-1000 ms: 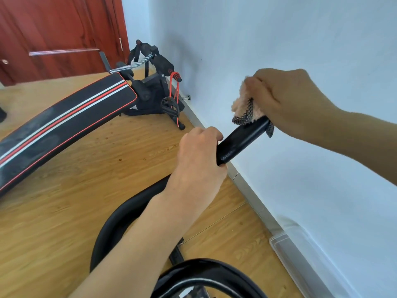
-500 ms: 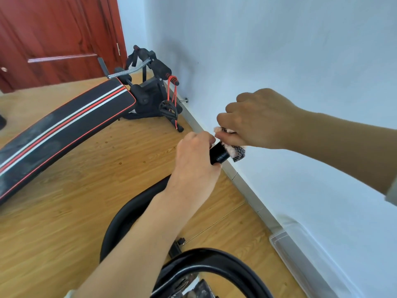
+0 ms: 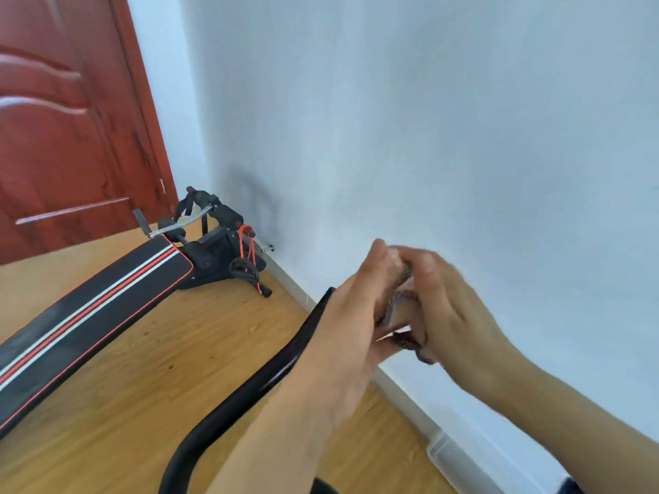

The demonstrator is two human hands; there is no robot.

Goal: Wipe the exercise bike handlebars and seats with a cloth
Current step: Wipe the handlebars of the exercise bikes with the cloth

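Centre-right: L hand (image 3: pixel 342 333) & R hand (image 3: pixel 456 315) gripped pinkish checked cloth (image 3: pixel 399 301), prob. folding it; next step req'd wrapping glossy black tubular handlebar (image 3: pixel 278 369).

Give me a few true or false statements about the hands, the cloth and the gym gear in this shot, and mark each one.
1. The cloth sits between the left hand and the right hand. True.
2. The black handlebar passes behind the left hand. True.
3. The sit-up bench has blue stripes. False: they are red and white.
4. The cloth lies on the sit-up bench. False: the hands hold it up near the wall, away from the bench.
5. The door is white. False: it is reddish-brown.
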